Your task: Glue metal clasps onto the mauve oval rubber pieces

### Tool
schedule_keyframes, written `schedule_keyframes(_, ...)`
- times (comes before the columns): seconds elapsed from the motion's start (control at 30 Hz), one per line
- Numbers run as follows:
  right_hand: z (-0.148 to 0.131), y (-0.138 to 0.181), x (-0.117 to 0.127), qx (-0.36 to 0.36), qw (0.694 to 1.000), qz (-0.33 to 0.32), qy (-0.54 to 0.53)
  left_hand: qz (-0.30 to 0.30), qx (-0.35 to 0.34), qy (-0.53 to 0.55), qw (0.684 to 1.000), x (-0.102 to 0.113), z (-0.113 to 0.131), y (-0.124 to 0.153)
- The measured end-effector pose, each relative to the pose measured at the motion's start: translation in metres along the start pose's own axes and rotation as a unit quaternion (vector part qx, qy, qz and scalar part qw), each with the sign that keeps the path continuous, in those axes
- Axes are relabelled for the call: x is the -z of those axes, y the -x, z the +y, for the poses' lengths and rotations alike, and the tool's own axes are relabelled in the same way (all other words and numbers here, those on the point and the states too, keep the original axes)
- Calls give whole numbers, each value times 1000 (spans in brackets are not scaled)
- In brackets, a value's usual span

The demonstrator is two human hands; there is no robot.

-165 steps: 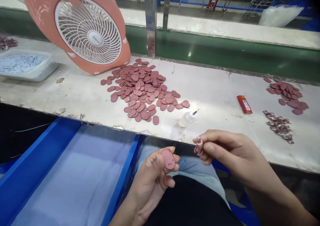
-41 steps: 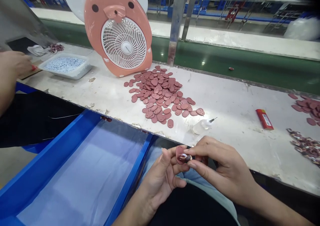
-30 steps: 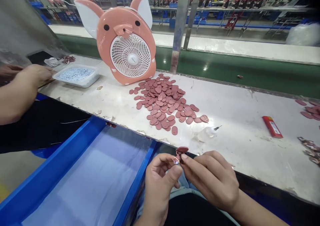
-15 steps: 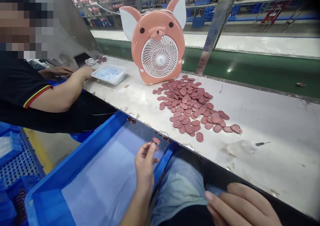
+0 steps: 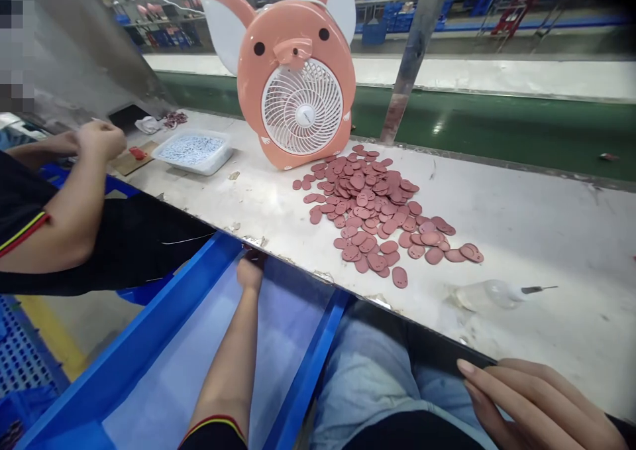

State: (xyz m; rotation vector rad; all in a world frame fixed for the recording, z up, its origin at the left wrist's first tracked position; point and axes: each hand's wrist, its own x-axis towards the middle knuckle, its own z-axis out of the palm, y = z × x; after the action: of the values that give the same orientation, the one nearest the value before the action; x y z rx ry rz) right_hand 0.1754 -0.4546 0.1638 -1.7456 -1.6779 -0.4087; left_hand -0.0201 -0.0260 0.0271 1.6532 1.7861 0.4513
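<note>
My left hand reaches into the far end of a blue bin, under the table's edge. Its fingers are hidden there, so whether it still holds a piece cannot be seen. At the lower right, my right hand hovers above my lap by the table's front edge, fingers stretched out, nothing visible in them. Flat dark-red oval pieces, some showing small holes, lie heaped on the white table. Nearer my right hand, a clear squeeze bottle with a needle tip rests on its side.
A pink pig-shaped fan stands behind the heap. To the left, a co-worker's hands are near a white tray of small blue-and-white bits. A metal post rises at the table's back edge, before a green belt.
My left hand, earlier raised with a dark-red oval piece between its fingers, has gone forward and left into the bin. My right hand has shifted slightly right. The co-worker's arm has moved left.
</note>
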Motion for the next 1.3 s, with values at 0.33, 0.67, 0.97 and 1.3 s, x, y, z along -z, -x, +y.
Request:
schedule_keyframes(0.33,11,3,6,22,999,-30,27,36,14,-66,997,-12,3,-16)
schedule_keyframes(0.67,21,19,7,-258,949,171,68,303,-208,111,923,7,28,80)
schedule_keyframes(0.97,56,4,-18,-382,922,5,61,-42,-530,-2,847,-19,127,240)
schedule_keyframes(1.3,31,17,-2,-383,910,154,-44,-186,-477,-39,858,2,162,246)
